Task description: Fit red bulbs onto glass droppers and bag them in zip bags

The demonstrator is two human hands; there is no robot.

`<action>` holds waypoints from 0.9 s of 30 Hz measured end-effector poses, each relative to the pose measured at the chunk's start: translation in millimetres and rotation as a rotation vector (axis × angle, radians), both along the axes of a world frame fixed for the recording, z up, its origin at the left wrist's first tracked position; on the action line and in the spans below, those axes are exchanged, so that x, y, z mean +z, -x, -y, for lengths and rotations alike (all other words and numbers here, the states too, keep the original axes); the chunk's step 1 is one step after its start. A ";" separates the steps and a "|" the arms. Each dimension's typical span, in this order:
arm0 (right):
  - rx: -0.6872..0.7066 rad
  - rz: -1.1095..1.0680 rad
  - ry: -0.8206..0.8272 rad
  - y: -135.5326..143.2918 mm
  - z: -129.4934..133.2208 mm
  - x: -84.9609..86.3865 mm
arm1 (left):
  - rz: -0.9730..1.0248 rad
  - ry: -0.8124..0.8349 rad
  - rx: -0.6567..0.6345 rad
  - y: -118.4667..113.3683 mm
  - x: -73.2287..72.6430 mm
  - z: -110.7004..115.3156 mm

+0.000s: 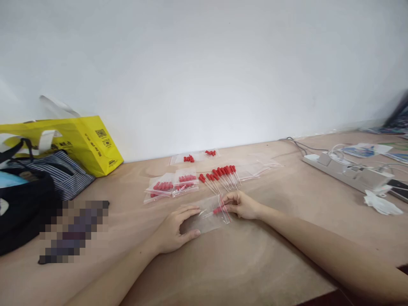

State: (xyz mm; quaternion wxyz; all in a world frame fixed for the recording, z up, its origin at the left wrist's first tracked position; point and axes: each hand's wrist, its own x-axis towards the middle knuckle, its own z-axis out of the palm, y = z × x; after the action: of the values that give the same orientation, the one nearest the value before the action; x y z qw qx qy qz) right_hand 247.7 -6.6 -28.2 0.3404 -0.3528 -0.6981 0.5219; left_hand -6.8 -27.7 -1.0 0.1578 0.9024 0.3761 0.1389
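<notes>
While the left hand (174, 229) is lying flat and spread, palm down, pinning the near end of a clear zip bag (208, 217) to the table, the right hand (239, 205) is curling loosely at the bag's mouth, its fingertips pinching a red-capped dropper (218, 210) that is sitting partly inside the opening. That bag is lying just in front of the person, near the middle of the plywood table (255, 263), and it is looking thin, glossy and slightly crinkled, with the pale wood showing through it and a faint red line running along its seal. Just beyond the hands, a row of loose droppers (219, 175) is fanning out on the wood, each one showing a matte red rubber bulb above a slim, see-through stem. To the left of that row, two filled bags (172, 185) are resting side by side, their red bulbs bunching up under shiny film, and farther back, close to the white wall, flat bags with only a few red pieces (197, 157) are lying. More empty clear bags (255, 168) are overlapping to the right of the row. Well apart on the left, a yellow shopping bag (89, 142) with white handles is leaning by a striped fabric bag (60, 174), while on the right a white power strip (347, 172) with cables is stretching along the table.
</notes>
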 end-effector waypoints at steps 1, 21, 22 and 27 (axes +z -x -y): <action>0.005 0.009 -0.033 1.5 -0.5 -1.2 | 0.007 0.009 0.002 -1.1 0.4 -0.2; -0.820 0.628 -0.380 -30.8 -104.8 18.6 | 0.031 -0.016 -0.012 -10.2 -0.9 -3.3; -0.824 0.624 -0.370 -29.9 -108.6 16.7 | 0.030 -0.015 -0.013 -9.9 -0.8 -3.0; -0.873 0.537 -0.289 -29.0 -116.5 13.0 | 0.039 -0.009 -0.011 -9.6 -0.7 -2.2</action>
State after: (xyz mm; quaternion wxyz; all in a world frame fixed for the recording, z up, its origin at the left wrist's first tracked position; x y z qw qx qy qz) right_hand 276.7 109.9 -15.2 0.3804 -0.6811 -0.6137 0.1219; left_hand 2.7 -25.5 -1.6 0.1618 0.9023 0.3674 0.1572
